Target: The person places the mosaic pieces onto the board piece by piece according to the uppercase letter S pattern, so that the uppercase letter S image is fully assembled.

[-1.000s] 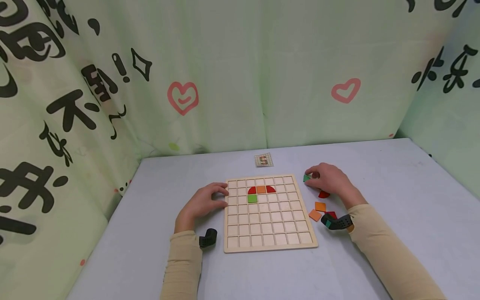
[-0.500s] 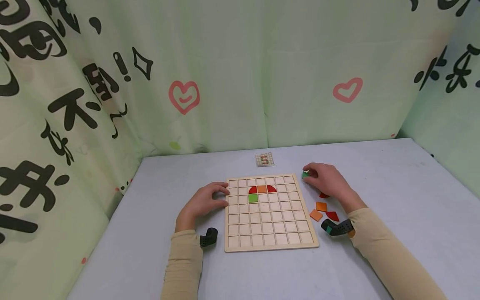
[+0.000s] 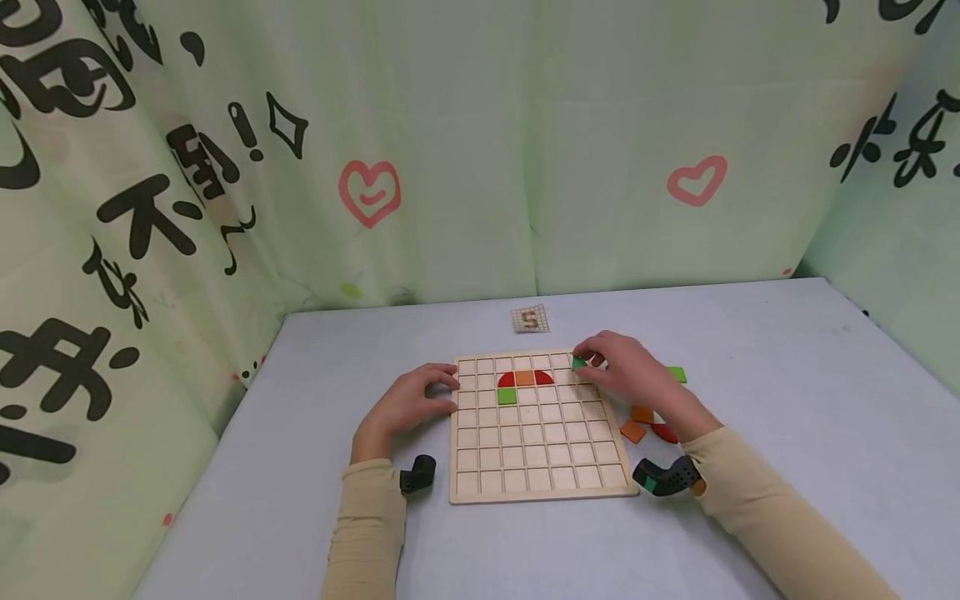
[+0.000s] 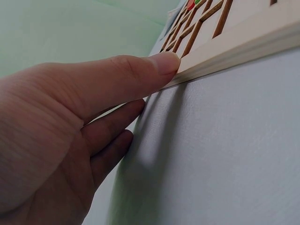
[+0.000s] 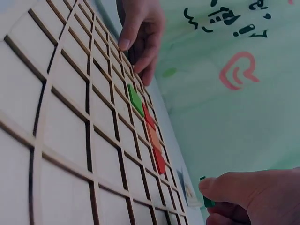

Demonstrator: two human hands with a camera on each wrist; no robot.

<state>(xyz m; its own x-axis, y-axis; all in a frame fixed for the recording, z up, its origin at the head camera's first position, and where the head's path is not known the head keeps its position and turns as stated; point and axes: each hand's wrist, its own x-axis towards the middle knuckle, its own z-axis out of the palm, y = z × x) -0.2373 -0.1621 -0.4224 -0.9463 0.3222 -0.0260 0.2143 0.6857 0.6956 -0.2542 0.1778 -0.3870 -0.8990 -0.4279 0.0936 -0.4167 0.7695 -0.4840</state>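
Note:
A wooden grid board [image 3: 536, 458] lies on the table. In its upper cells sit two red quarter-round tiles [image 3: 543, 378], an orange square tile [image 3: 524, 378] between them, and a light green square tile [image 3: 507, 396] below the left red one. My left hand [image 3: 411, 408] touches the board's left edge with its fingertips; in the left wrist view the thumb [image 4: 164, 63] rests against the rim, the fingers fairly straight. Over the board's upper right corner, my right hand [image 3: 622, 367] pinches a dark green tile [image 5: 207, 197] between thumb and fingers, above the surface. Its full shape is partly hidden.
Right of the board lie orange square tiles [image 3: 633, 431], a red tile [image 3: 664, 433] and a light green tile [image 3: 677, 374], partly behind the right forearm. A small patterned card [image 3: 530, 318] lies beyond the board. Printed curtains [image 3: 450, 167] stand behind the table.
My right hand has carried the dark green tile leftward from beside the board to over its upper right corner, uncovering a light green tile. The left hand has stayed at the board's edge.

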